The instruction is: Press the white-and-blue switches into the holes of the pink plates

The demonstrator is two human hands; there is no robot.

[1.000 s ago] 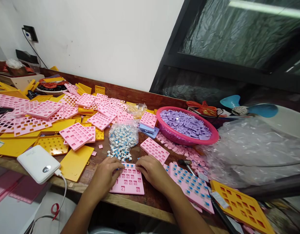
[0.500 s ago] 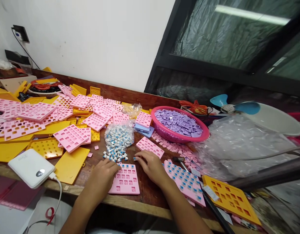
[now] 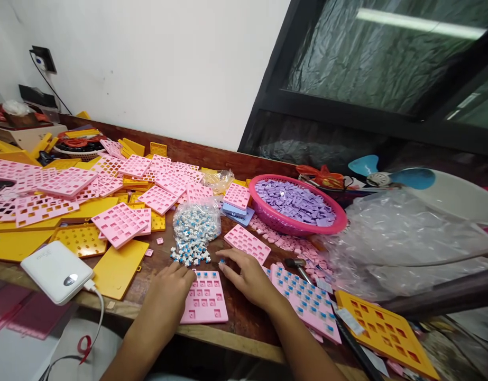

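left hand [image 3: 170, 288] rests flat, fingers open, on the left edge of the pink tray [image 3: 205, 297], right hand [image 3: 247, 275] w/ fingers spread reaching a blue switch [image 3: 221, 261] near the bag [image 3: 196, 227]

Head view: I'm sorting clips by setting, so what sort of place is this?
Probably a small hand-assembly workbench: piles of pink grid plates, a bag of small blue-and-white parts, and a basket of purple caps.

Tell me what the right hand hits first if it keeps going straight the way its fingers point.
The right hand points up and left across the table. Probably first the loose blue-and-white switches spilled from the clear bag, though depth is hard to judge.
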